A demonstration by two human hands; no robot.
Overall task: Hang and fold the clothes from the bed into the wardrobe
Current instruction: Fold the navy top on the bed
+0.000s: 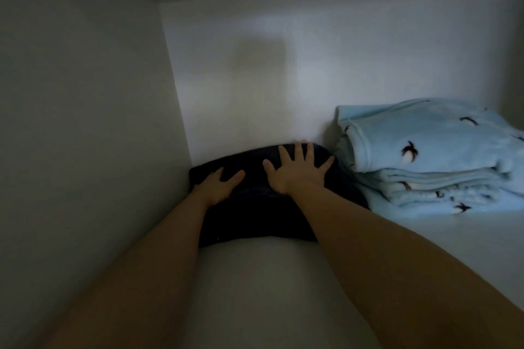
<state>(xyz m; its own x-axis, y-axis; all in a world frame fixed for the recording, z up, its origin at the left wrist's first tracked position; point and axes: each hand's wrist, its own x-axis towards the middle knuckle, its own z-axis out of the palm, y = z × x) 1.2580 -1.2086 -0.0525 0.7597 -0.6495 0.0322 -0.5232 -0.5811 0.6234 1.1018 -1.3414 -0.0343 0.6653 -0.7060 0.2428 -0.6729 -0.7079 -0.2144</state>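
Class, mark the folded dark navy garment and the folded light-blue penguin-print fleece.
folded dark navy garment [255, 221]: head view, near part between the forearms.
folded light-blue penguin-print fleece [453, 150]: head view, top layer.

We list one white wardrobe shelf [255, 300], closed by walls at left and far side. On it we count two items: a dark folded garment [255, 218], far left in the corner, and a light blue folded fleece [431, 156] with small dark figures, just beside it at far right.
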